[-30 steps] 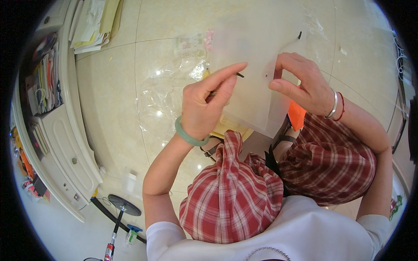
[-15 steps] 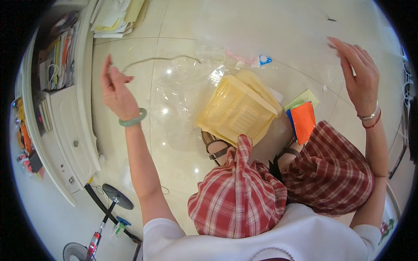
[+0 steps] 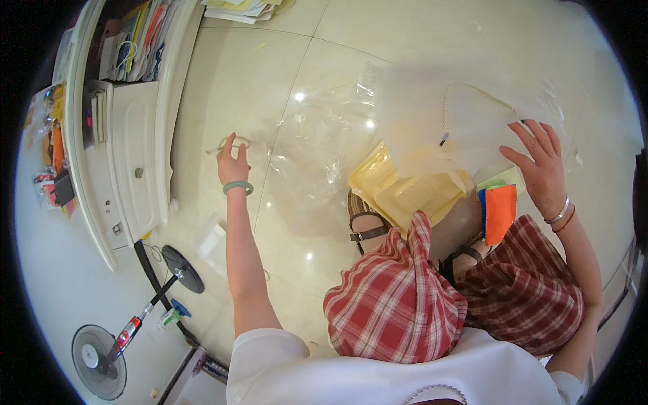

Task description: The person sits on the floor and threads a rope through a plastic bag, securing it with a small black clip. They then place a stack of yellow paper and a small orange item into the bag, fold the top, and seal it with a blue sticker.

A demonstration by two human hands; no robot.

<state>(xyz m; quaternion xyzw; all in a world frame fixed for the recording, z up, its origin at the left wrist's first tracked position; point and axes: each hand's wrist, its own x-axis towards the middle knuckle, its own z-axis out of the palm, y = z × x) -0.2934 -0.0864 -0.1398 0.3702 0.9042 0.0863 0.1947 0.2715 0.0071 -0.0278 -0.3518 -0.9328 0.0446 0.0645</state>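
Note:
My left hand [image 3: 233,164], with a green bangle at its wrist, is out over the floor at the left. Its thumb and index finger are apart, and a thin pale loop [image 3: 242,142] shows by the fingertips. Whether they touch the loop, I cannot tell. On the right, my right hand [image 3: 543,169] has its fingers spread beside a frosted translucent bag [image 3: 412,101]. The bag has a twisted cord handle [image 3: 482,90] and partly covers a pale yellow plastic tray [image 3: 378,179] in front of my legs. Contact between my right fingertips and the bag is unclear.
Crumpled clear plastic film [image 3: 310,145] lies left of the tray. An orange packet [image 3: 500,214] sits by my right foot. A white cabinet [image 3: 128,135] with folders lines the left side, near a standing fan [image 3: 99,361]. Stacked papers [image 3: 246,9] are at the far left.
The frosted bag now lies over part of the tray, its cord handle farther right. My left hand has moved right and down in the picture, my right hand downward. The whole view has shifted.

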